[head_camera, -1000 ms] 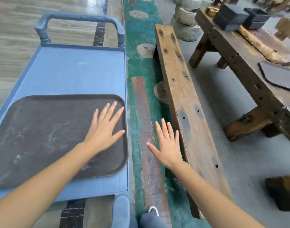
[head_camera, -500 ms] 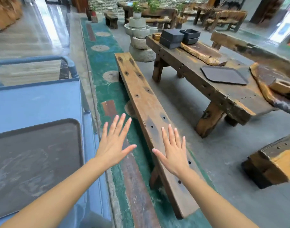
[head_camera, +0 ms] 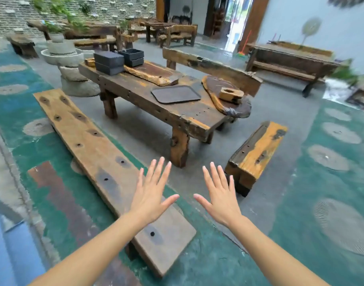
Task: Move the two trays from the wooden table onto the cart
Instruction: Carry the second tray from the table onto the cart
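A flat dark tray (head_camera: 176, 94) lies on the wooden table (head_camera: 135, 93) ahead, near its right end. My left hand (head_camera: 151, 193) and my right hand (head_camera: 220, 196) are held out in front of me with fingers spread, both empty, well short of the table. Only a blue corner of the cart (head_camera: 3, 250) shows at the lower left. The tray on the cart is out of view.
A long plank bench (head_camera: 98, 153) runs diagonally between me and the table. A short wooden block bench (head_camera: 257, 149) stands at the right. Black stacked boxes (head_camera: 108, 62) and wood slabs (head_camera: 150, 73) sit on the table. A stone millstone (head_camera: 69, 65) stands behind it.
My view has swung right, away from the cart and its tray toward the wooden table. Both hands left the cart side and now hover empty over the bench end.
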